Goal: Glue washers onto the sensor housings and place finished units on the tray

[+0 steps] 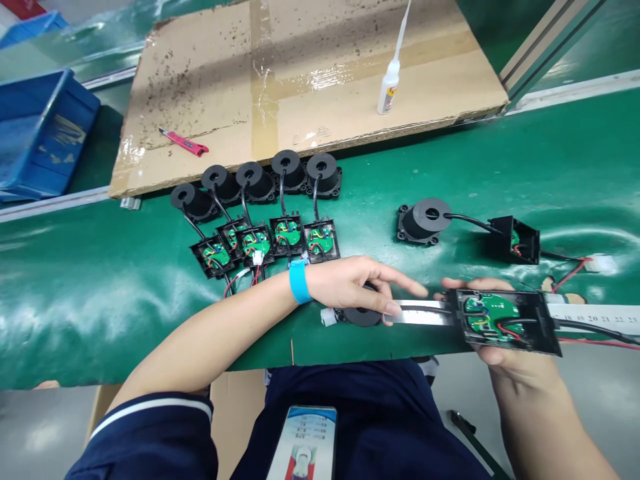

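cable [425, 309] runs along the steel ruler [620, 312] between the two hands, and the step in hand, as far as one can judge, is holding it in line with that metal strip. the right hand [520, 370] is closed around the open black housing [544, 337], thumb at the near edge and fingers behind, its green circuit board [493, 308] facing up above the ruler. the left hand [345, 283] is partly closed, index finger extended, thumb tip by the ruler and the cable; whether it pinches either one cannot be told. just under that hand, partly hidden, sits a round black part [363, 317], with a white connector [329, 317] beside it. any next move here would call for a steady right grip and a light left touch, as a tug could strain the thin wires on the board. on the desk [370, 200], a group of five similar units [323, 175] stands beyond the left forearm, and another unit [425, 220] lies past the hands. farther back, a red cutter [185, 143] and a white bottle [389, 90] are on the cardboard [330, 80].
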`<state>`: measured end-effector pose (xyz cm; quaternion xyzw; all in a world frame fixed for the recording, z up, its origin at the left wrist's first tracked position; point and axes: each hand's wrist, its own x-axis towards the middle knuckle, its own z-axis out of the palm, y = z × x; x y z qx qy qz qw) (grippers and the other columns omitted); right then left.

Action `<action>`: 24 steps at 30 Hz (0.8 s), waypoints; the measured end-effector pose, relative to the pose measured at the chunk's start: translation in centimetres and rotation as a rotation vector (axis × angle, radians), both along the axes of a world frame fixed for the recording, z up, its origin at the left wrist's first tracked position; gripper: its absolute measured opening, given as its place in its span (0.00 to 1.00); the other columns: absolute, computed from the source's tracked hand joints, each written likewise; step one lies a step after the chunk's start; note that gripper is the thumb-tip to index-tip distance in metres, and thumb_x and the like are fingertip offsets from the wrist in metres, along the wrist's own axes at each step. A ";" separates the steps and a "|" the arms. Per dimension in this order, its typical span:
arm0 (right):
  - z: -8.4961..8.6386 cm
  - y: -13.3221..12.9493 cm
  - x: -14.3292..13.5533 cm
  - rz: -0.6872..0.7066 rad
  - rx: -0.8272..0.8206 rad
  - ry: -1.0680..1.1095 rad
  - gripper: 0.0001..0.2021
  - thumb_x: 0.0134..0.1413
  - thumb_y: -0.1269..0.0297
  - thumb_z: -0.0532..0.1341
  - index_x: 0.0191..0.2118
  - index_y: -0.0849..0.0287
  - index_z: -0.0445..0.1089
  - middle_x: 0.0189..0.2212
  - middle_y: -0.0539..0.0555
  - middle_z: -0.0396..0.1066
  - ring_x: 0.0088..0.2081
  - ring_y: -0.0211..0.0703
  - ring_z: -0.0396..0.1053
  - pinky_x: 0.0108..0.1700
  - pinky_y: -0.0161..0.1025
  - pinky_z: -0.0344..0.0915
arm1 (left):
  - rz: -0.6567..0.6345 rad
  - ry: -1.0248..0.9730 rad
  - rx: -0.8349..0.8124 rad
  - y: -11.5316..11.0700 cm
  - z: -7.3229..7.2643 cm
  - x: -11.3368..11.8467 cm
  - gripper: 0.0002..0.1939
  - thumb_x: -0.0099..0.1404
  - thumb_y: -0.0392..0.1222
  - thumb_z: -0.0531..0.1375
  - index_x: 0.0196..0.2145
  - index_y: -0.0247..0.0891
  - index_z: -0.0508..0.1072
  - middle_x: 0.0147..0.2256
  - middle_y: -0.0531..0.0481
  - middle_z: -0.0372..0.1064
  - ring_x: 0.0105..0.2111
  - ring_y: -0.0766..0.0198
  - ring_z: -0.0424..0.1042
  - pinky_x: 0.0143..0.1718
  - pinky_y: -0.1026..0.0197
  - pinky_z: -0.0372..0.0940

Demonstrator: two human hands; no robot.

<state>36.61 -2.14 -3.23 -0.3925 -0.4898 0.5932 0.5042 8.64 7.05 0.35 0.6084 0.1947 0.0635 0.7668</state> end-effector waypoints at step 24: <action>-0.2 -0.2 0.3 0.048 -0.073 0.027 0.31 0.44 0.54 0.82 0.55 0.45 0.75 0.54 0.58 0.78 0.48 0.61 0.80 0.50 0.53 0.80 | -0.017 -0.077 0.130 0.4 -0.4 0.1 0.17 0.72 0.39 0.63 0.57 0.44 0.79 0.40 0.48 0.82 0.40 0.63 0.75 0.50 0.62 0.68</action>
